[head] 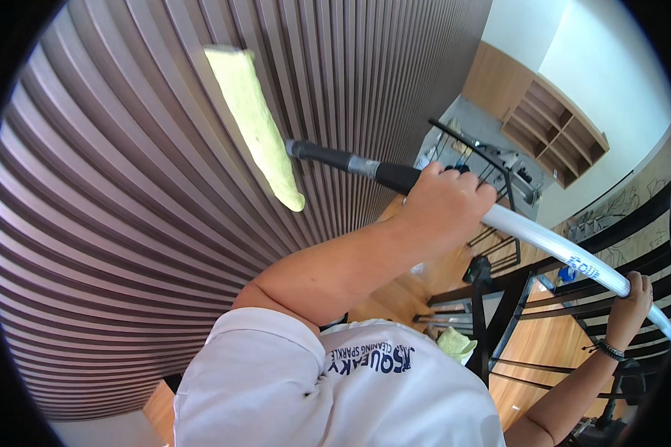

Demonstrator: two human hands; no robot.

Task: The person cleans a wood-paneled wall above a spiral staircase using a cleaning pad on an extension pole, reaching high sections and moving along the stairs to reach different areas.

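A long silvery pole [542, 237] runs across the view with both hands on it. My left hand [453, 195] is wrapped around it beside the black grip section [394, 176]. Farther down, my right hand [632, 307], with a dark bracelet at the wrist, grips the pole near the right rim. At its far end, a dark tapered tip [319, 152] meets a long head covered in pale yellow-green cloth [251, 123]. That head lies over the ribbed brown wall panel [145, 167]; I cannot tell whether it touches the ribs.
Black metal railings [509, 218] and bars stand below and right of the pole. Wooden boards [537, 346] show between them. A wooden shelf unit [559, 125] stands against the far white wall [609, 72]. Another yellow-green cloth [456, 343] hangs by my waist.
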